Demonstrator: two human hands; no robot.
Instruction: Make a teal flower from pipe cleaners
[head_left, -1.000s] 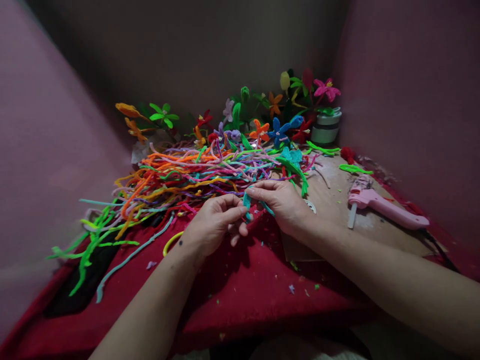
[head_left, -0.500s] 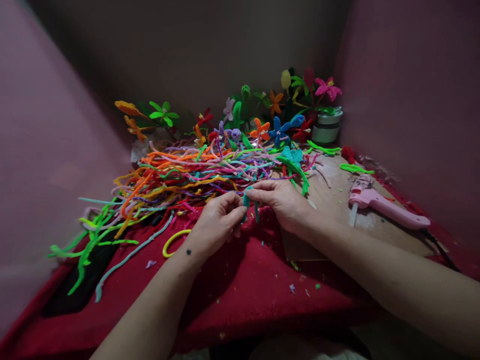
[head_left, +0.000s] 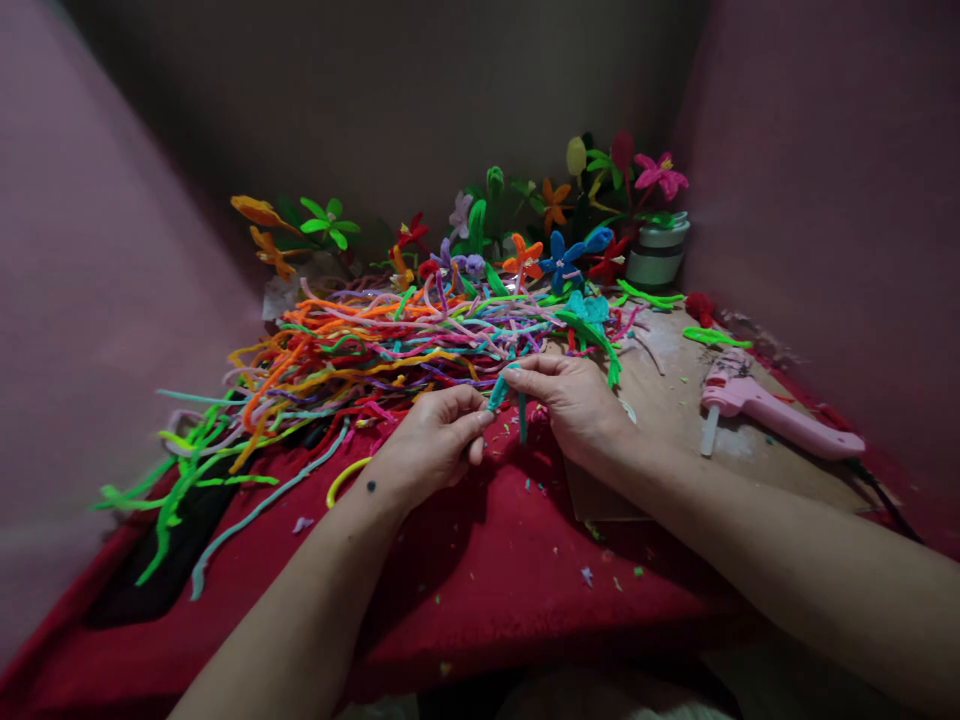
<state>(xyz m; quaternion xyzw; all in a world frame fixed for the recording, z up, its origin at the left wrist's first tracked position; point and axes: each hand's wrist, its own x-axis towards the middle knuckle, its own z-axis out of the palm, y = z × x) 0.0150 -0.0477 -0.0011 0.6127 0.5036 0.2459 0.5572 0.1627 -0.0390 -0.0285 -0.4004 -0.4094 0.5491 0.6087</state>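
A short teal pipe cleaner (head_left: 499, 392) is stretched between my two hands above the red cloth (head_left: 480, 560). My left hand (head_left: 442, 435) pinches its lower left end between thumb and fingers. The upper end is pinched by my right hand (head_left: 574, 395), and a loose teal length hangs below those fingertips. Just beyond the hands lies a heap of many-coloured pipe cleaners (head_left: 360, 345). A yellow ring-shaped handle (head_left: 341, 482) shows partly from behind my left wrist. Near my right hand rests a teal flower (head_left: 587, 308) with green leaves.
On the right, a pink glue gun (head_left: 784, 410) lies on a brown board (head_left: 652, 410). Several pipe-cleaner flowers (head_left: 561, 262) and a pale pot (head_left: 658, 250) line the back. A black flat object (head_left: 157, 560) sits at the left, beneath green stems. Scraps dot the cloth.
The teal piece has gone from a bent, upright loop to a slanted, straighter length between my hands. Its loose end hangs slightly farther right.
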